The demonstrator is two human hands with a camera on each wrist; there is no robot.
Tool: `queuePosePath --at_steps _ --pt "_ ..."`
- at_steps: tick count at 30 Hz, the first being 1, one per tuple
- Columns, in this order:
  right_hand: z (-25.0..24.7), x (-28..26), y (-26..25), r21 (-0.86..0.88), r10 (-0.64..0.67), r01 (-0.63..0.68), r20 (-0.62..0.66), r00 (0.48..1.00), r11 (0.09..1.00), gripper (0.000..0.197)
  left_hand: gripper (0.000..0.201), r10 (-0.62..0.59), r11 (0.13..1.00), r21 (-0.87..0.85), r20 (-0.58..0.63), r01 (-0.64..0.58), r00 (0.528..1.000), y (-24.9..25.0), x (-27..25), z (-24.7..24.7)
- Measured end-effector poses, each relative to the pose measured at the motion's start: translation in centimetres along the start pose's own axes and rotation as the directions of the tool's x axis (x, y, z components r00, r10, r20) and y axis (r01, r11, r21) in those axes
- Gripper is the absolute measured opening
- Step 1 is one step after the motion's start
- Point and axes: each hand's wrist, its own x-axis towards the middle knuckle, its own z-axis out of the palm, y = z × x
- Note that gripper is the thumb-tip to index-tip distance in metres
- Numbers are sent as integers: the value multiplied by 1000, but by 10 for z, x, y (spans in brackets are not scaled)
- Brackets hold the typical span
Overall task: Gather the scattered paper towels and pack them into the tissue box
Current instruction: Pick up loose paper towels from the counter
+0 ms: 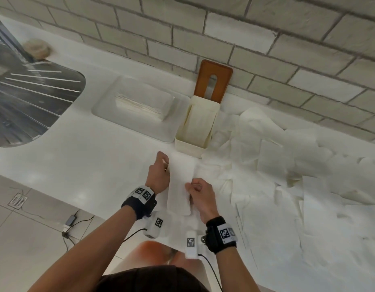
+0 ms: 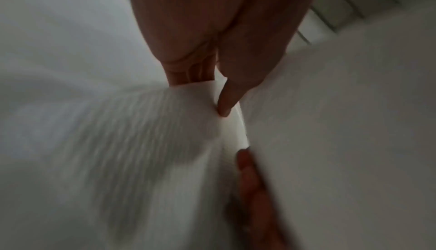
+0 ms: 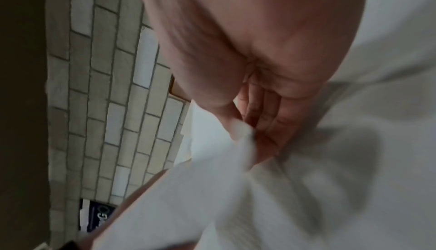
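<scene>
The box (image 1: 196, 123) stood open on the counter (image 1: 87, 165), a few towels upright inside it; its brown lid (image 1: 214, 80) leaned on the wall behind. Left of the box lay a white tray (image 1: 127, 123) holding a flat stack. Just in front of the box, both hands held one folded towel (image 1: 180, 182): the left hand (image 1: 158, 171) pinched its left edge, the right hand (image 1: 200, 194) its right edge. Loose towels (image 1: 287, 175) lay scattered right of the box. Both wrist views were blurred.
</scene>
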Motion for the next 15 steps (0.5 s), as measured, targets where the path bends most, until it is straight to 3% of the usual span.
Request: queuePosePath --at_steps 2,5,8,10,12,13,15 --pt "3 2 4 -59 -19 16 -45 999 998 8 22 -124 962 -246 -13 117 992 -3 -4 -2" --pt "5 -2 1 -143 -54 40 -95 994 989 9 11 -216 882 -432 -22 186 976 -4 -8 2" --pt "7 -6 -10 -309 -109 90 -42 993 947 12 35 -265 849 -471 10 239 964 -8 -9 5" --pt "-1 -1 -21 -494 -226 192 -11 974 848 13 30 -235 882 -417 16 220 972 -15 -7 3" --pt "-17 12 -34 -677 -367 273 5 930 683 7 24 -209 913 -357 3 196 978 -23 -6 -2" --pt "-26 20 -38 -757 -399 299 55 915 581 15 26 -185 922 -348 -5 172 983 -29 -5 -5" --pt "-41 34 -44 -857 -330 333 207 921 393 41 40 -172 924 -349 -23 153 985 -33 -7 -12"
